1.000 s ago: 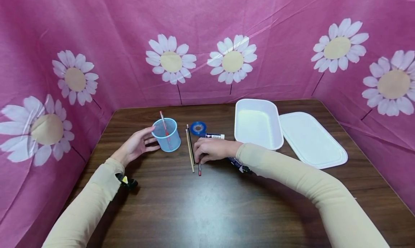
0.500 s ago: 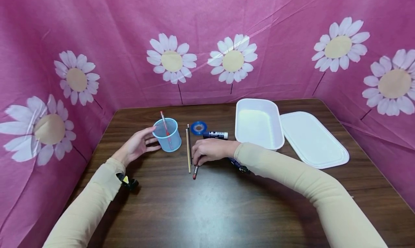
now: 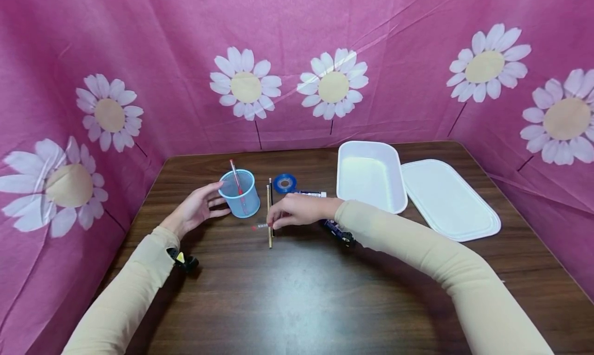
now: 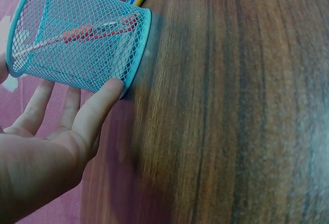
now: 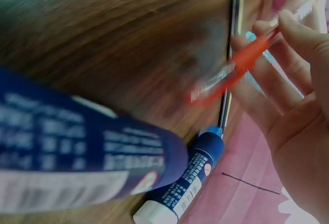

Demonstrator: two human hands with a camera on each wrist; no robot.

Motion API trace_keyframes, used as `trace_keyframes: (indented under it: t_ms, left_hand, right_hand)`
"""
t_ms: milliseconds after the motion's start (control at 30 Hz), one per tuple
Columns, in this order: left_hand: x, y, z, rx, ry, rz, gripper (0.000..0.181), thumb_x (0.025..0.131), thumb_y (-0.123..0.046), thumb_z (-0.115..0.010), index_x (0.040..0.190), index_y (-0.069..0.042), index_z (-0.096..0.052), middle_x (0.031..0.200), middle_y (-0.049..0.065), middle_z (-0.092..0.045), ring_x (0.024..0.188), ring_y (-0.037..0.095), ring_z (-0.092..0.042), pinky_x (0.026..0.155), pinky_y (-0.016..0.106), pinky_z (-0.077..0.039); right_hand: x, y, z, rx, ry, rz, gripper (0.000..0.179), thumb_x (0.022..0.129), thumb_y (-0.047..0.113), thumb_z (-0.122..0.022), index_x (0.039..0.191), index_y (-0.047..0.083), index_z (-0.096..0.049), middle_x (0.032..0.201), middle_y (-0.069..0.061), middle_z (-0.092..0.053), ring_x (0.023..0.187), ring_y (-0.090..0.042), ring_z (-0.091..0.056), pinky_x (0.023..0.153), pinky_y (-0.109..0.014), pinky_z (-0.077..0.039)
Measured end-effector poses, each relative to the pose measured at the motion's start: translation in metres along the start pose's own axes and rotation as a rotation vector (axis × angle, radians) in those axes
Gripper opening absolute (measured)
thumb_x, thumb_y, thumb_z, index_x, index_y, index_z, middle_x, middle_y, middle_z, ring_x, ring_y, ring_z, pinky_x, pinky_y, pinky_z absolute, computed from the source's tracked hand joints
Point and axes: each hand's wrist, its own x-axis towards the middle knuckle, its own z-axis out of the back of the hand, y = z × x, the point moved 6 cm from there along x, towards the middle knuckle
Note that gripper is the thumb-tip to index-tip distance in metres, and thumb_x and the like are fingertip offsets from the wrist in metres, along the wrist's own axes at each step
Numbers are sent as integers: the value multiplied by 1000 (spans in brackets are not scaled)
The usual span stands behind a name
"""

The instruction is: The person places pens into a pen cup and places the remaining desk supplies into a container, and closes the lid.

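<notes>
In the head view my left hand [image 3: 197,205] touches the near-left side of a light-blue mesh pen cup [image 3: 246,203], its fingers fairly straight. The left wrist view shows fingertips against the mesh [image 4: 77,34] near the base and at the rim. Inside the cup leans one red pen [image 3: 234,173]. My right hand [image 3: 299,210] pinches a second red pen [image 5: 249,52], clear-barrelled with a red grip, between thumb and fingers. That pen is raised above two pencils, a yellow one [image 3: 270,236] and a dark one, partly hidden by the hand.
A roll of blue tape [image 3: 277,184] lies behind the right hand. Two dark-blue glue sticks lie close by, one white-capped [image 5: 190,183], one [image 5: 77,147] under the right wrist. A white tub [image 3: 402,203] and its lid [image 3: 450,200] sit at the right.
The right hand has lifted the red pen off the table and swung its free end left, toward the cup. The left hand and cup have stayed put.
</notes>
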Motion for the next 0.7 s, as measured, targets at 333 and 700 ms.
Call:
trace_keyframes:
  t_ms: [333, 700]
  left_hand:
    - [-1, -2, 0, -11, 14, -21, 29, 108, -32, -52, 129, -13, -59, 129, 5, -65, 118, 21, -62, 102, 51, -51]
    - [1, 0, 0, -24, -6, 8, 27, 108, -32, -51, 126, -13, -59, 130, 7, -63, 119, 22, -61, 106, 54, -47]
  right_hand:
    - [4, -20, 8, 603, 9, -300, 47, 100, 17, -67, 140, -1, -52, 108, -24, -70, 89, -35, -72, 69, -43, -63]
    - [11, -25, 47, 914, -118, -395, 23, 99, 14, -68, 116, 0, -61, 123, -31, -64, 98, -37, -71, 86, -53, -59]
